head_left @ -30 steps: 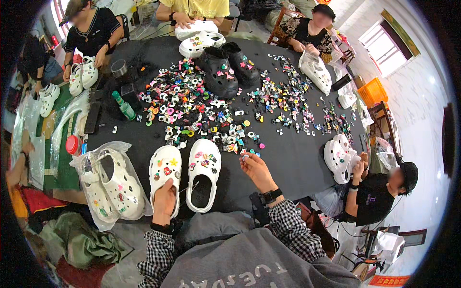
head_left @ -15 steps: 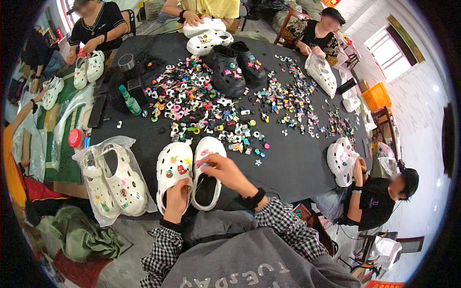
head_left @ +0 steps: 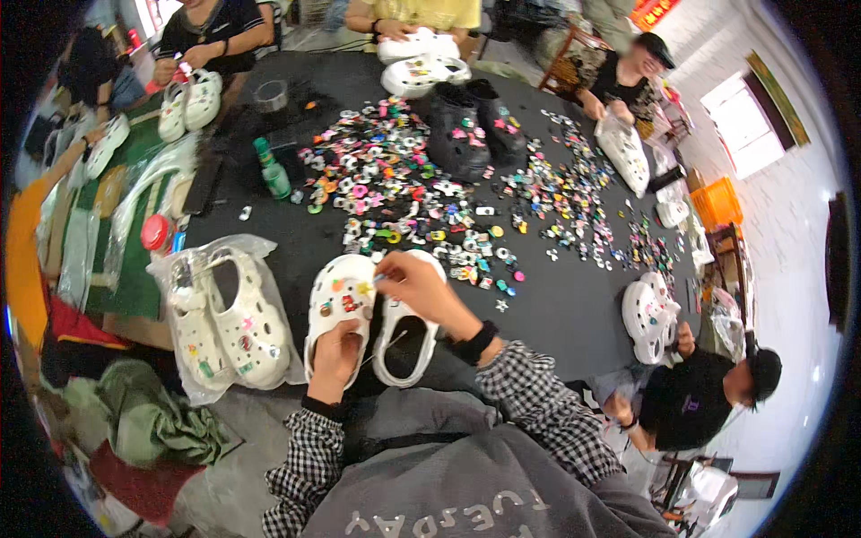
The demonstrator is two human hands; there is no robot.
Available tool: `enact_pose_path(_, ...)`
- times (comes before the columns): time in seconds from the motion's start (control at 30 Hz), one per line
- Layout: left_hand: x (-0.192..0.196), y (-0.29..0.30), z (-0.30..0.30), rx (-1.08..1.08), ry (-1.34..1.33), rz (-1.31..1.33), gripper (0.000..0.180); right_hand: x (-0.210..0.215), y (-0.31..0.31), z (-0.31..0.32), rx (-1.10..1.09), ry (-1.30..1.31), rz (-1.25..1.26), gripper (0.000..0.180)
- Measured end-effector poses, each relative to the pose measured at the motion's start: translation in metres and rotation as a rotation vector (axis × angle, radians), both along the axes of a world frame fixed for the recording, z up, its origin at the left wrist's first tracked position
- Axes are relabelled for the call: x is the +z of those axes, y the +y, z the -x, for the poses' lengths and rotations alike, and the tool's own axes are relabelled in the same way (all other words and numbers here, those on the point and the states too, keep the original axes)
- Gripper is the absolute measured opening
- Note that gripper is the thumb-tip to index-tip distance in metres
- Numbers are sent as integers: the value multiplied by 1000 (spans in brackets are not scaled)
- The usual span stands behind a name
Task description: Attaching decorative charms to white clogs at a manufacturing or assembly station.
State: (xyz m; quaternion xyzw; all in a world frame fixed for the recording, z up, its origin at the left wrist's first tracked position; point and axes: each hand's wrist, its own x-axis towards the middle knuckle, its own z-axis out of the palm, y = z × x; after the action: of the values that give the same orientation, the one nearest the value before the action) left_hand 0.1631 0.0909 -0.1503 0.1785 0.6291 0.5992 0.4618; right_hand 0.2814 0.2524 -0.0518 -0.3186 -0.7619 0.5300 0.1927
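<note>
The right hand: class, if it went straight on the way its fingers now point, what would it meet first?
Probably the white shoe in the left hand, near its yellow star. The right hand may be touching it; depth is unclear.

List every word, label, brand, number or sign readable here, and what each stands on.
Wording not copied; lettering stands here:
Grey top: large pale letters, upside down.
Co-worker's black shirt, right: purple mark, too small to read.
Red sign, top right: yellow marks, too blurred.
Any others: too small.
</note>
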Motion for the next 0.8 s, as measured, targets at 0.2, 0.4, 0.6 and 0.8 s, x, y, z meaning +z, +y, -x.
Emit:
enact_pose_path(0.2,2,4,2,152,-817,-103,15,8,9,25,186,-163,-48,21)
enact_pose_path(0.4,1,7,-6,97,-742,-145,30,-16,17,51,299,-294,-313,17)
enact_pose_path(0.6,2,-1,-4,-24,-251,-156,19,-15,25,57,400,-282,-187,16)
enact_pose_path(0.8,11,7,-5,89,-838,-218,31,-11,18,62,391,-483,-367,16)
